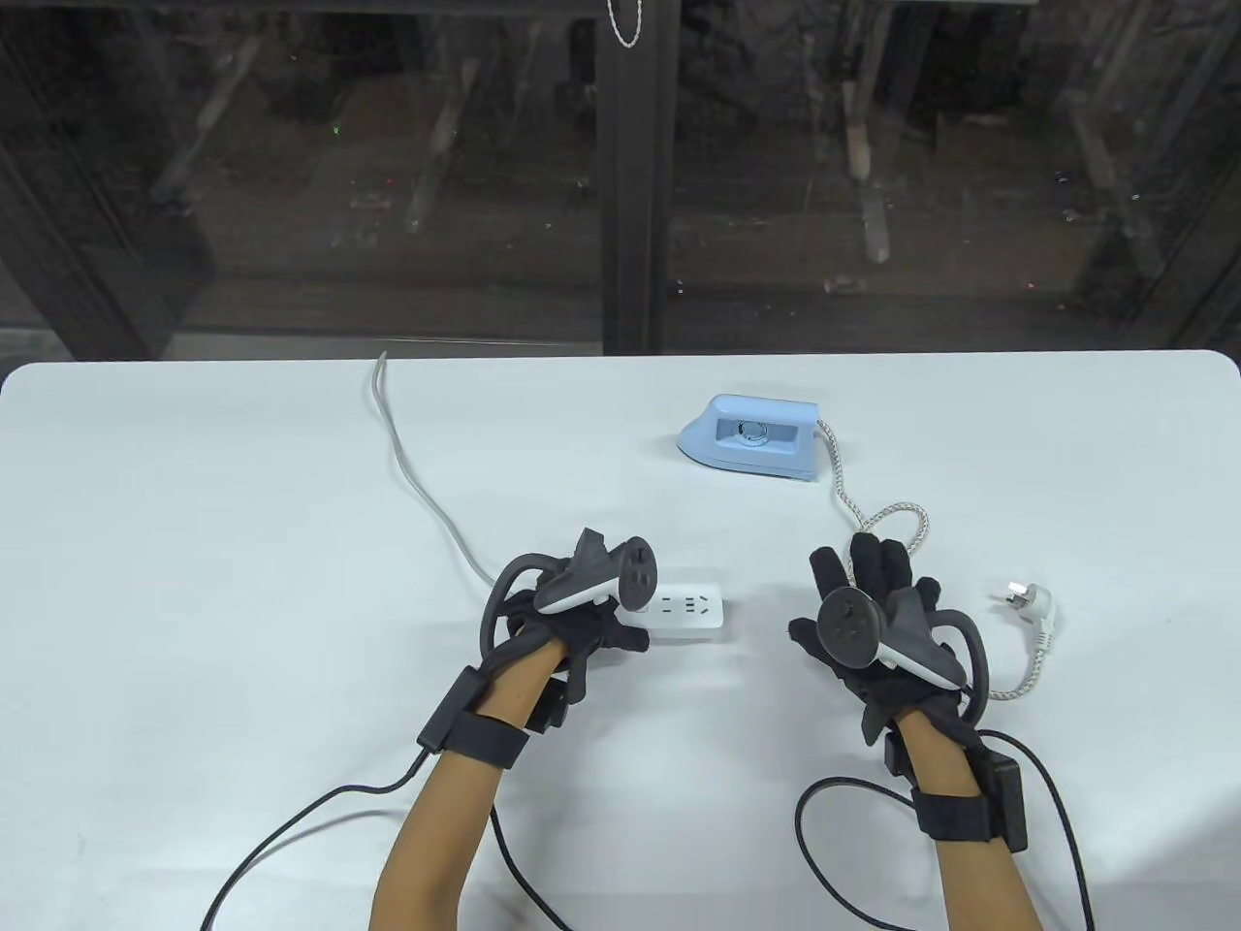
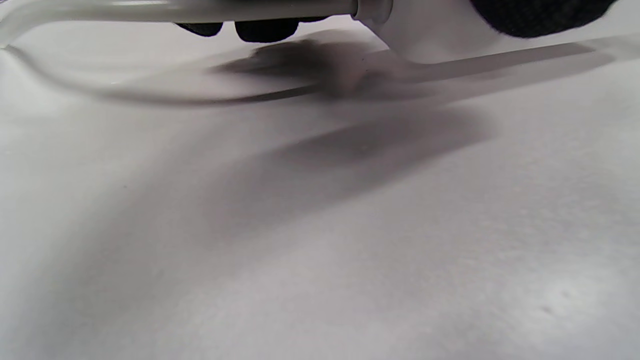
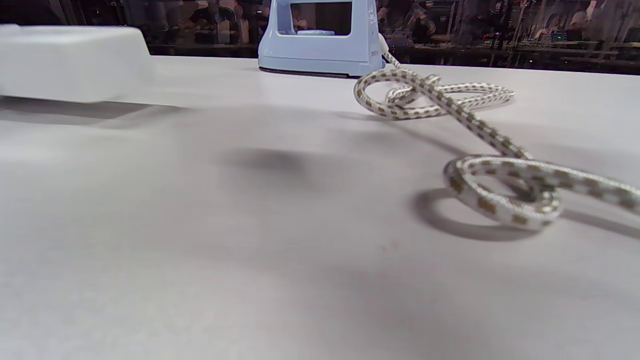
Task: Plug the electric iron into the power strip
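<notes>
a white bench (image 1: 194,582) stands before dark glass panels. the pale blue electric iron (image 1: 751,436) sits upright toward the far side, its long axis left to right, nose pointing left. its white braided cord (image 1: 897,519) loops to the white plug (image 1: 1030,603), lying loose near the right hand (image 1: 873,630), fingers flat and spread. the left hand (image 1: 582,611) rests on the white power strip (image 1: 690,613).

Left hand (image 1: 572,621), lower centre-left of frame, fingers curled downward; right hand (image 1: 873,621), lower centre-right, flat with fingers extended.

White table (image 1: 242,601); dark glass wall (image 1: 291,175) behind; hanging white cord loop (image 1: 625,24)
</notes>
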{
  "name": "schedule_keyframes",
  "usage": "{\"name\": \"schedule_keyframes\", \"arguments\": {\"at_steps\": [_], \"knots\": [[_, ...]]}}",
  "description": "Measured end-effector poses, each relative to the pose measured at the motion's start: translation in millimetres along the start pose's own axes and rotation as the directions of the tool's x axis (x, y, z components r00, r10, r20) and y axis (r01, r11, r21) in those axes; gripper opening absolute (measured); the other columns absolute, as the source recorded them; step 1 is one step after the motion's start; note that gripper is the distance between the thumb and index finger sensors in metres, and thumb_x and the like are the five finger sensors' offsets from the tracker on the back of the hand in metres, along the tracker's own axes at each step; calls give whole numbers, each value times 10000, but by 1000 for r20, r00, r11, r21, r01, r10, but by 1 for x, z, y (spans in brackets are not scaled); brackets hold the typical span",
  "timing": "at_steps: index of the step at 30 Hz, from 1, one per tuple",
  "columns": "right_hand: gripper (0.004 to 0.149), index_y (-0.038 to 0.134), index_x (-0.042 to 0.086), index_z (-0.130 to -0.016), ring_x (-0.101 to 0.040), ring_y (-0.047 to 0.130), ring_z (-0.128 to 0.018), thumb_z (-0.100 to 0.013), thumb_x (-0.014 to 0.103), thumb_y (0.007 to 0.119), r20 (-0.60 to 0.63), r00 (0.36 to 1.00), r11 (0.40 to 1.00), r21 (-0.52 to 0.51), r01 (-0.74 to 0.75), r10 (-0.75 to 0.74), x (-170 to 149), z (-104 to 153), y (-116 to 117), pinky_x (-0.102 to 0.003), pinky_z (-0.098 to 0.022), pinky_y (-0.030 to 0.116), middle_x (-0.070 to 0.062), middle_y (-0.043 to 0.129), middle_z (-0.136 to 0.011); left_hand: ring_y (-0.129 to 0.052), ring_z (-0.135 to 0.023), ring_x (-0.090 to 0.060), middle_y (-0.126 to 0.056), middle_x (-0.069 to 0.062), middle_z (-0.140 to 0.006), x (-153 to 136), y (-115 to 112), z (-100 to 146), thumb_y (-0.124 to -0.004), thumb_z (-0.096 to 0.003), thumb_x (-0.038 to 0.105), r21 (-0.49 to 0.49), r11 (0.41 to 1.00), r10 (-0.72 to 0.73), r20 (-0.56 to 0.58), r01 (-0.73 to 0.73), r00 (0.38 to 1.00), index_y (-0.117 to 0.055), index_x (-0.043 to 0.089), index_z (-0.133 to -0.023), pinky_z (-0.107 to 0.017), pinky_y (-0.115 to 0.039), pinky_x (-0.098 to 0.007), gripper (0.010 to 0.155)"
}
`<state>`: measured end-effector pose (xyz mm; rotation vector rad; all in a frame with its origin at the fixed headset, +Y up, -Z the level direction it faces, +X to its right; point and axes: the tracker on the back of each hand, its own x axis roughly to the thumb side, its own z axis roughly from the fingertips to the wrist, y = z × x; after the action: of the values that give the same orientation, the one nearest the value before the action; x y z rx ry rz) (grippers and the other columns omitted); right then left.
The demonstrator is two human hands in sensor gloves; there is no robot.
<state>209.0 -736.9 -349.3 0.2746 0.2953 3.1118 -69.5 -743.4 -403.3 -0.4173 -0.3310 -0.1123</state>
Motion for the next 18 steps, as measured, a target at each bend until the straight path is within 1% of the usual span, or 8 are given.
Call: {"name": "schedule_keyframes", "arguments": {"at_steps": [4, 6, 8, 12, 13, 15, 18], "knots": [[761, 52, 224, -1120, -556, 0, -1016, -565, 565, 445, 0, 1000, 1000, 12, -6, 6, 1, -1, 2, -788, -678, 256, -296, -66, -1152, -665, -1106, -291, -616, -30, -1179, 5, -2, 16, -670, -390, 630, 40, 999, 19, 46, -21, 999, -393, 319, -1101, -820, -593, -555, 825], [763, 52, 223, -1121, -556, 1, -1015, -563, 564, 446, 0, 1000, 1000, 16, -6, 6, 1, -1, 3, -789, -677, 256, -296, -65, -1152, -664, -1109, -269, -622, -15, -1176, 7, -7, 24, -668, -390, 632, 42, 998, 37, 67, -40, 997, -395, 307, -1102, -823, -585, -551, 829], [761, 54, 223, -1120, -557, 2, -1015, -564, 562, 447, 0, 1000, 1000, 20, -8, 8, 2, -1, 3, -788, -677, 256, -295, -65, -1152, -644, -1120, -253, -609, 4, -1181, 10, -13, 29, -668, -388, 635, 31, 998, 45, 79, -48, 996, -389, 313, -1102, -828, -569, -550, 831], [759, 55, 224, -1120, -556, 1, -1015, -564, 560, 448, 1, 1000, 1000, 26, -17, 17, 3, -1, 4, -787, -678, 256, -296, -65, -1151, -627, -1124, -246, -585, 20, -1186, 13, -26, 32, -663, -389, 634, 14, 1000, 12, 78, -13, 997, -388, 309, -1100, -832, -562, -538, 828], [760, 54, 224, -1120, -556, 1, -1014, -564, 560, 448, 1, 1000, 999, 28, -19, 19, 3, -1, 4, -787, -678, 257, -296, -66, -1151, -600, -1130, -245, -558, 26, -1192, 14, -28, 32, -664, -389, 631, 12, 1000, 6, 77, -7, 997, -384, 315, -1097, -834, -551, -538, 824], [759, 54, 225, -1120, -556, 0, -1014, -564, 559, 449, -1, 1000, 999, 32, -24, 24, 3, -1, 4, -787, -678, 255, -295, -68, -1150, -573, -1138, -253, -533, 25, -1198, 15, -31, 34, -664, -386, 630, 29, 1000, -10, 81, 8, 997, -400, 315, -1091, -838, -532, -541, 816], [758, 56, 225, -1120, -556, 0, -1013, -565, 558, 450, -8, 1000, 999, 37, -24, 24, 2, 0, 5, -786, -678, 255, -296, -67, -1150, -426, -1163, -294, -404, 11, -1227, 13, -38, 33, -631, -376, 649, 5, 1000, -17, 66, 17, 998, -383, 326, -1093, -846, -462, -565, 825]]}}
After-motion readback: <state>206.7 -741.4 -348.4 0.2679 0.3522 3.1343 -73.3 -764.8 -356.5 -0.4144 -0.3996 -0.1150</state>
